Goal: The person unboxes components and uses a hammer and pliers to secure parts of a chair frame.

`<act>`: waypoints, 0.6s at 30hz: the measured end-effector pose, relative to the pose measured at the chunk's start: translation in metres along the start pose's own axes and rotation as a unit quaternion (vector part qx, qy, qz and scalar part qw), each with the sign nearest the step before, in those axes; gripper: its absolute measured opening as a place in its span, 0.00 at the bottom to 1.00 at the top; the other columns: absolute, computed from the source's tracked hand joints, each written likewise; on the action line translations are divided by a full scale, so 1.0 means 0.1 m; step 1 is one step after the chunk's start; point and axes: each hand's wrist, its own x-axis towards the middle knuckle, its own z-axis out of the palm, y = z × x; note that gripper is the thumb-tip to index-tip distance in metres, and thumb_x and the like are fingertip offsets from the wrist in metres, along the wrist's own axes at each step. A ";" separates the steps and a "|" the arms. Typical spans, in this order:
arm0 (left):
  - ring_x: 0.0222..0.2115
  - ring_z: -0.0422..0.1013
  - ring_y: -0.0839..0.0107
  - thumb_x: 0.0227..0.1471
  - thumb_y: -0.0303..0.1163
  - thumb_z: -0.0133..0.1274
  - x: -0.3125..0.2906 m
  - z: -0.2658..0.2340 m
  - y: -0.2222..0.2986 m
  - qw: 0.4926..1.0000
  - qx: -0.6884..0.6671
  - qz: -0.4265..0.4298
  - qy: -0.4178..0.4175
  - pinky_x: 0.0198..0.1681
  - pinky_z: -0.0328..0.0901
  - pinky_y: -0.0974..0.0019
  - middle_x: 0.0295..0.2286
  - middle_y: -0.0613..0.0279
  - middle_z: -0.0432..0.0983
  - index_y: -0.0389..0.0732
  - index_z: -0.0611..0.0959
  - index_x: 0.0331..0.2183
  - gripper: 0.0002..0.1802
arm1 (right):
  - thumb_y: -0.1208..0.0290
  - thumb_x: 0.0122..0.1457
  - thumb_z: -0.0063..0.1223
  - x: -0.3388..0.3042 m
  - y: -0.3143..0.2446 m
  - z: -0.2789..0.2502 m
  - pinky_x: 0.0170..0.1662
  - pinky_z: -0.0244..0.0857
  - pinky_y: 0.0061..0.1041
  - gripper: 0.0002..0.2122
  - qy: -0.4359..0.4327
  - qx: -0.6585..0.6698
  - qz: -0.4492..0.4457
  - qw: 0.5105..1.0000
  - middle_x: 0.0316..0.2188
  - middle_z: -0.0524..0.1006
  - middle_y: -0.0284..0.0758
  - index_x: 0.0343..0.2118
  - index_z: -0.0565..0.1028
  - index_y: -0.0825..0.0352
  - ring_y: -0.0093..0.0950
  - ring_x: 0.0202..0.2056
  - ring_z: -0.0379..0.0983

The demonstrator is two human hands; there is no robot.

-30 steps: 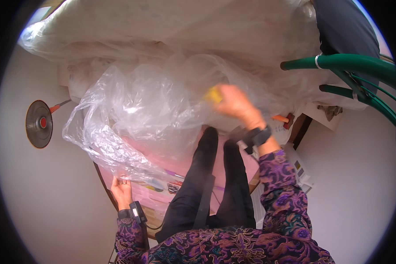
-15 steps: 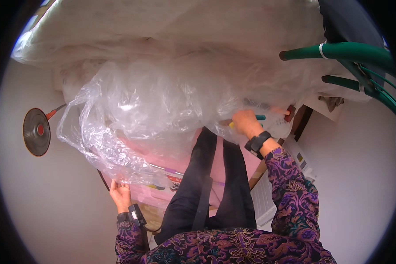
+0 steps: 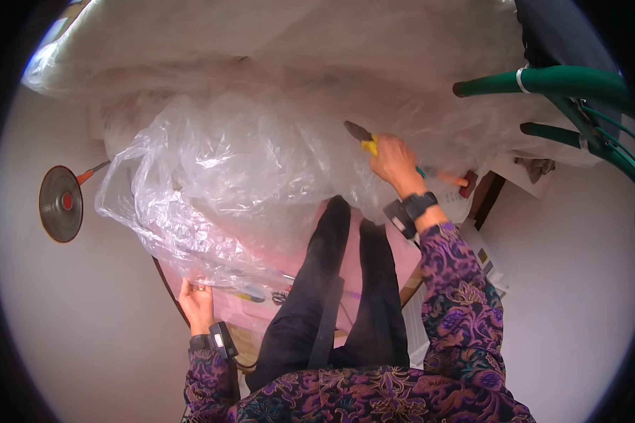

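Note:
Pliers [image 3: 358, 131] with a dark metal head and yellow and teal handles are gripped in my right hand [image 3: 394, 163]. Their head points up and to the left, over the clear plastic sheet [image 3: 226, 162]. At the lower left, my left hand [image 3: 197, 303] has its fingers closed on the near edge of that sheet. Pink material [image 3: 289, 236] shows beneath the plastic. A printed item and a thin rod are partly covered near my left leg.
A round dark pan [image 3: 61, 204] with an orange handle is at the left. Green tubes [image 3: 543, 80] jut in from the upper right. Beside my right wrist is a dark red piece [image 3: 468, 183] with an orange handle. White ridged panels [image 3: 416, 324] stand by my right leg.
My right hand has moved up and slightly away with the pliers, turning them so their head shows. My left hand stays at the plastic edge, which has shifted a little.

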 end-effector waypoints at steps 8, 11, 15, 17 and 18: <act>0.35 0.65 0.67 0.52 0.32 0.42 -0.08 0.07 0.00 0.999 0.008 0.009 -0.038 0.43 0.60 0.63 0.34 0.60 0.70 0.38 0.72 0.34 0.10 | 0.68 0.42 0.50 -0.31 -0.34 0.62 0.35 0.65 0.30 0.08 -0.233 -0.147 -0.118 0.954 0.28 0.76 0.39 0.25 0.77 0.62 0.35 0.33 0.72; 0.35 0.65 0.68 0.51 0.32 0.42 -0.07 0.04 0.04 1.000 -0.010 0.011 -0.017 0.42 0.60 0.63 0.34 0.60 0.70 0.39 0.72 0.33 0.09 | 0.67 0.41 0.51 -0.53 -0.24 0.78 0.35 0.65 0.29 0.08 -0.236 -0.154 -0.127 0.951 0.27 0.76 0.39 0.25 0.77 0.62 0.35 0.33 0.72; 0.34 0.65 0.68 0.51 0.32 0.42 -0.06 0.02 0.02 0.999 -0.014 0.004 -0.037 0.41 0.60 0.63 0.34 0.59 0.70 0.39 0.72 0.33 0.09 | 0.70 0.41 0.53 -0.59 -0.16 0.66 0.32 0.65 0.26 0.08 -0.288 -0.188 -0.108 0.933 0.29 0.76 0.35 0.27 0.77 0.60 0.30 0.34 0.73; 0.34 0.65 0.67 0.51 0.32 0.42 -0.08 0.05 -0.01 0.999 -0.019 0.007 -0.035 0.41 0.60 0.62 0.35 0.58 0.70 0.39 0.71 0.34 0.09 | 0.69 0.40 0.52 -0.61 -0.06 0.54 0.34 0.65 0.28 0.09 -0.278 -0.162 -0.096 0.942 0.28 0.75 0.38 0.27 0.77 0.62 0.33 0.33 0.72; 0.34 0.65 0.67 0.51 0.32 0.42 -0.08 0.04 0.00 0.999 -0.020 0.008 -0.035 0.41 0.60 0.62 0.35 0.58 0.70 0.39 0.71 0.34 0.09 | 0.68 0.40 0.51 -0.62 -0.03 0.49 0.35 0.65 0.31 0.09 -0.267 -0.132 -0.086 0.951 0.27 0.75 0.42 0.26 0.76 0.64 0.37 0.33 0.72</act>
